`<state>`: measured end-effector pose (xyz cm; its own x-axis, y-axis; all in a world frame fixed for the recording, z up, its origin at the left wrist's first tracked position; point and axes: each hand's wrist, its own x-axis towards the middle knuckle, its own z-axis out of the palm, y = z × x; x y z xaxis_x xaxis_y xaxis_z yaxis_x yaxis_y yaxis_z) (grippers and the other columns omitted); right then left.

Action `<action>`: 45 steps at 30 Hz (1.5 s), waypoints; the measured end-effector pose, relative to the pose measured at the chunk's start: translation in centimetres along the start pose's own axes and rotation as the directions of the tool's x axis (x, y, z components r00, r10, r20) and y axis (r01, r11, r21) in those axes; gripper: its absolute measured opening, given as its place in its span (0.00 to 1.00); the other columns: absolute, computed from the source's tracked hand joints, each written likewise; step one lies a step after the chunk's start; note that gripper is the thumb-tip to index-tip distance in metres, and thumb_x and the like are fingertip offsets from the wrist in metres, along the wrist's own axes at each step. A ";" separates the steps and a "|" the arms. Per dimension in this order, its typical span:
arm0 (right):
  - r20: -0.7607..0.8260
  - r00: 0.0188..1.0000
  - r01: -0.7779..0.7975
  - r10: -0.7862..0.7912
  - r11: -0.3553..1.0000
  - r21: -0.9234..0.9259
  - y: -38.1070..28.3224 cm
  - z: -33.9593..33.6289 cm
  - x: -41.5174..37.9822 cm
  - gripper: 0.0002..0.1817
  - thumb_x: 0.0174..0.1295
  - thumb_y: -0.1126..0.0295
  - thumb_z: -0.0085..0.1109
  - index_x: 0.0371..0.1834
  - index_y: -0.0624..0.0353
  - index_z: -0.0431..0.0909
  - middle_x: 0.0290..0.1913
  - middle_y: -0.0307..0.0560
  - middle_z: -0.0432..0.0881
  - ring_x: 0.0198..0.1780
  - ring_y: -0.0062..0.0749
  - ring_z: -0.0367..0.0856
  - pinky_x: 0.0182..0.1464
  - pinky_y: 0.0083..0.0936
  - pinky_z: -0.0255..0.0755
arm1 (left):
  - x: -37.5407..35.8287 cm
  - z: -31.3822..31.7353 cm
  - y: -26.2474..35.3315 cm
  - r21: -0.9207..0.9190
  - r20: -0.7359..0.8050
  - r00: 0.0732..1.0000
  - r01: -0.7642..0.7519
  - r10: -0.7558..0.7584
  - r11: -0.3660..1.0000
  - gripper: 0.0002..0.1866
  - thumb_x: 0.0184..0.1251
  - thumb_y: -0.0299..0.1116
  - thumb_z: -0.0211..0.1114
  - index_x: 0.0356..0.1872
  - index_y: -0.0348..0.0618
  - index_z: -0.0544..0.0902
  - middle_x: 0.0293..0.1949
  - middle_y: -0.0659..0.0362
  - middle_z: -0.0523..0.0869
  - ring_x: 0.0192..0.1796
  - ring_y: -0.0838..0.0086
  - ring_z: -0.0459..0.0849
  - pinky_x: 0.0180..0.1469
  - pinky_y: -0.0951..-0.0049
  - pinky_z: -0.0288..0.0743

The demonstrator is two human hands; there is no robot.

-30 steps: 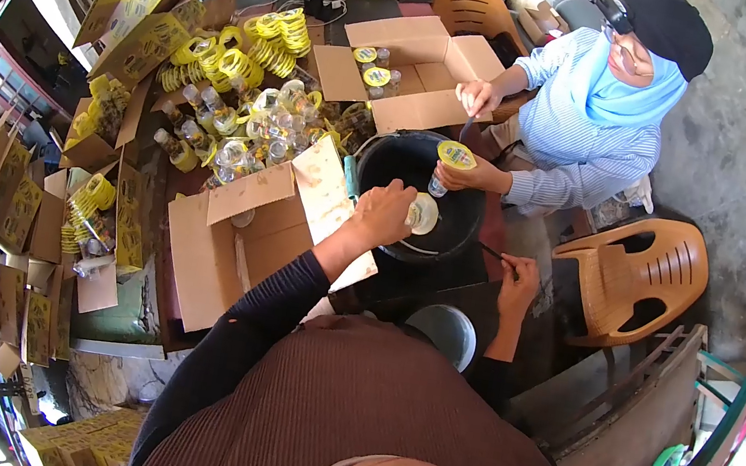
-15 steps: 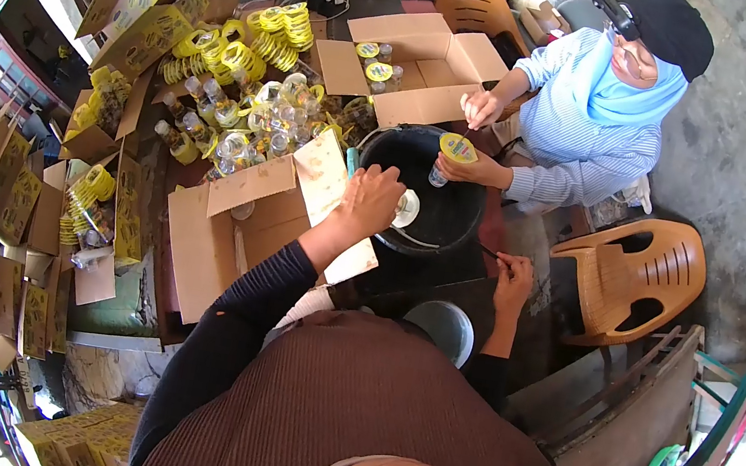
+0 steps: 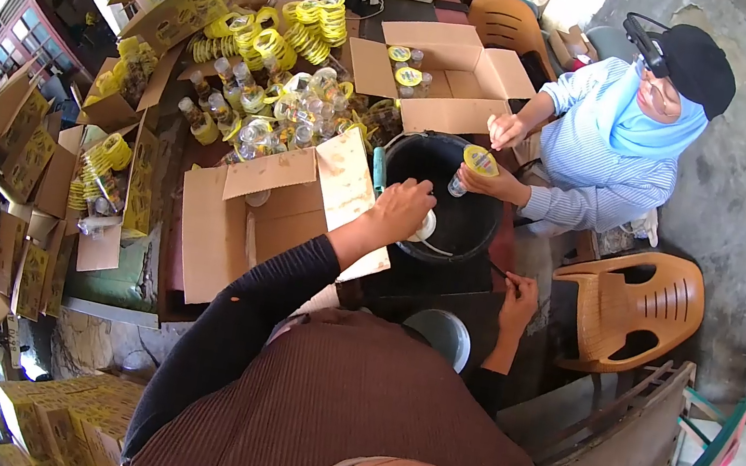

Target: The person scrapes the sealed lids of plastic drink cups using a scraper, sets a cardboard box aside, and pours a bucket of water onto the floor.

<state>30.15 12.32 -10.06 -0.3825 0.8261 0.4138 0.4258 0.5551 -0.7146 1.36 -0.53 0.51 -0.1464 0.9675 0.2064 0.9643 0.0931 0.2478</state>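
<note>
My left hand (image 3: 402, 210) is closed at the near left rim of a black bucket (image 3: 477, 240). It grips a pale, round, cup-like piece (image 3: 426, 226), partly hidden by the fingers. To the right of the bucket, my right hand (image 3: 518, 307) pinches a thin dark stick-like tool (image 3: 497, 269); its exact kind is too small to make out. Across the bucket a co-worker holds a clear plastic cup with a yellow lid (image 3: 480, 161) in one hand and works at the lid with a thin tool in the other.
An open cardboard box (image 3: 207, 251) stands left of the bucket, another (image 3: 506, 73) beyond it. Clear bottles and yellow rings (image 3: 276, 47) lie heaped at the back left. A grey metal bucket (image 3: 465, 331) sits close to my body. An orange chair (image 3: 640, 305) is at the right.
The view has shifted, so the table's contents appear farther right. The pale piece in my left hand has tilted and shows less of its round face. My right hand keeps its pinch.
</note>
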 end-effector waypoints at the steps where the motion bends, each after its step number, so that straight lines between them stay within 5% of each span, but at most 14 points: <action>1: 0.004 1.000 0.006 -0.006 1.000 -0.001 -0.1 -0.1 0.0 0.05 0.57 0.74 0.62 0.36 0.58 0.84 0.35 0.46 0.76 0.40 0.41 0.77 0.42 0.34 0.69 | 0.0 -0.2 0.1 0.017 -0.106 0.994 -0.027 0.029 0.999 0.14 0.46 0.28 0.72 0.36 0.41 0.79 0.39 0.55 0.76 0.44 0.60 0.79 0.45 0.62 0.78; 4: 0.006 1.000 -0.023 0.023 1.000 0.011 -0.4 -0.3 -0.3 0.05 0.58 0.74 0.61 0.37 0.59 0.84 0.35 0.47 0.76 0.40 0.41 0.76 0.43 0.34 0.70 | 0.2 -1.1 0.7 -0.048 -0.314 0.949 -0.039 0.022 0.998 0.14 0.46 0.30 0.72 0.36 0.42 0.80 0.40 0.55 0.75 0.44 0.60 0.79 0.45 0.62 0.78; 6: 0.009 1.000 0.024 -0.024 0.999 -0.033 -0.1 -0.3 -0.3 0.05 0.58 0.74 0.61 0.37 0.59 0.84 0.35 0.47 0.76 0.40 0.41 0.77 0.43 0.34 0.70 | -0.6 -0.6 0.3 0.102 0.029 0.999 0.028 -0.031 0.994 0.16 0.48 0.31 0.72 0.38 0.43 0.79 0.40 0.55 0.75 0.46 0.59 0.78 0.47 0.61 0.77; 12: 0.055 0.998 -0.032 0.034 0.999 -0.032 0.3 -0.3 -0.7 0.06 0.60 0.73 0.60 0.38 0.58 0.84 0.37 0.47 0.76 0.42 0.41 0.77 0.46 0.34 0.70 | -0.6 -0.6 0.2 -0.056 -0.329 0.943 0.033 -0.049 0.998 0.13 0.51 0.29 0.69 0.39 0.43 0.80 0.42 0.56 0.76 0.47 0.59 0.78 0.48 0.60 0.76; 14: 0.069 0.997 -0.034 0.036 0.999 -0.027 0.4 -0.1 -1.0 0.06 0.60 0.73 0.60 0.39 0.58 0.84 0.37 0.47 0.76 0.42 0.41 0.77 0.46 0.34 0.70 | -1.1 0.6 -0.3 -0.005 0.088 0.993 0.080 -0.079 0.997 0.12 0.52 0.29 0.68 0.39 0.43 0.80 0.42 0.55 0.76 0.46 0.59 0.78 0.47 0.60 0.76; 18: 0.071 0.997 -0.037 0.039 0.999 -0.032 0.2 -0.2 -1.1 0.06 0.61 0.73 0.60 0.39 0.58 0.84 0.38 0.46 0.76 0.43 0.41 0.76 0.47 0.34 0.70 | -1.1 -0.7 0.4 -0.095 -0.334 0.941 0.028 -0.058 0.995 0.09 0.53 0.31 0.67 0.35 0.43 0.81 0.39 0.55 0.76 0.44 0.59 0.79 0.45 0.61 0.77; 20: 0.080 0.996 -0.041 0.043 0.999 -0.031 -0.1 -0.2 -1.3 0.06 0.60 0.73 0.60 0.38 0.58 0.84 0.38 0.46 0.76 0.43 0.41 0.76 0.47 0.34 0.70 | -1.9 0.4 -0.1 0.023 -0.034 0.998 0.057 -0.056 0.998 0.09 0.54 0.31 0.66 0.36 0.43 0.80 0.41 0.56 0.76 0.44 0.60 0.78 0.45 0.62 0.77; 25: 0.060 0.998 -0.031 0.034 0.998 -0.057 -0.5 -0.5 -2.1 0.05 0.61 0.72 0.60 0.38 0.58 0.84 0.37 0.46 0.76 0.43 0.40 0.76 0.47 0.35 0.70 | -1.9 -2.5 1.4 -0.200 -0.485 0.874 -0.080 -0.028 0.977 0.09 0.53 0.31 0.66 0.37 0.45 0.81 0.40 0.57 0.76 0.44 0.61 0.78 0.46 0.61 0.77; 26: 0.049 0.998 -0.036 0.038 0.998 -0.046 -0.7 -0.6 -2.4 0.05 0.60 0.72 0.61 0.38 0.58 0.84 0.37 0.46 0.76 0.42 0.40 0.76 0.47 0.35 0.70 | -2.4 -1.9 1.0 -0.200 -0.486 0.874 -0.083 -0.025 0.976 0.09 0.53 0.31 0.66 0.37 0.45 0.81 0.40 0.57 0.76 0.44 0.61 0.78 0.46 0.61 0.77; 28: 0.031 0.999 -0.032 0.034 0.999 -0.035 -1.2 -0.5 -2.9 0.05 0.60 0.72 0.61 0.38 0.58 0.84 0.37 0.46 0.76 0.42 0.41 0.76 0.46 0.35 0.70 | -3.2 -1.4 0.0 0.018 -0.114 0.993 -0.017 0.019 1.000 0.11 0.56 0.31 0.66 0.41 0.46 0.81 0.43 0.57 0.77 0.45 0.60 0.78 0.49 0.60 0.76; 34: 0.002 1.000 0.009 -0.009 0.998 -0.067 -2.9 -0.2 -4.6 0.06 0.60 0.73 0.61 0.38 0.57 0.84 0.37 0.45 0.75 0.41 0.41 0.76 0.43 0.34 0.70 | -5.2 -4.6 -0.5 -0.280 -0.389 0.921 -0.119 0.001 0.952 0.16 0.54 0.28 0.69 0.46 0.45 0.82 0.48 0.55 0.80 0.50 0.58 0.79 0.52 0.62 0.76; 38: -0.005 1.000 -0.012 0.012 0.998 -0.069 -5.3 0.2 -5.7 0.05 0.60 0.74 0.61 0.38 0.58 0.84 0.36 0.46 0.75 0.40 0.41 0.76 0.43 0.33 0.70 | -9.5 -6.6 -4.4 -0.531 -0.527 0.822 -0.120 -0.216 0.839 0.15 0.55 0.25 0.71 0.45 0.40 0.82 0.48 0.53 0.81 0.49 0.59 0.82 0.53 0.65 0.77; 40: -0.037 0.999 -0.035 0.033 0.997 -0.061 -6.9 0.4 -6.4 0.05 0.59 0.74 0.61 0.38 0.58 0.84 0.36 0.46 0.75 0.40 0.41 0.76 0.42 0.33 0.70 | -12.9 -5.9 -8.2 -0.650 -0.391 0.810 0.093 -0.437 0.754 0.15 0.56 0.22 0.69 0.46 0.38 0.81 0.48 0.55 0.81 0.50 0.66 0.82 0.51 0.69 0.80; 45: -0.082 0.997 -0.002 -0.010 0.989 -0.149 -9.2 1.0 -9.0 0.05 0.59 0.74 0.62 0.38 0.59 0.84 0.35 0.45 0.75 0.39 0.40 0.76 0.40 0.34 0.70 | -20.7 -6.3 -18.6 -0.755 -0.423 0.559 0.219 -0.714 0.618 0.17 0.63 0.31 0.67 0.53 0.41 0.80 0.50 0.57 0.82 0.50 0.72 0.81 0.52 0.71 0.76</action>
<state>28.85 -0.37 -7.75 -0.3184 0.8255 0.4660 0.5436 0.5617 -0.6236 -14.92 -23.82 -2.38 -0.8633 0.3744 0.3385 0.3977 0.0917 0.9129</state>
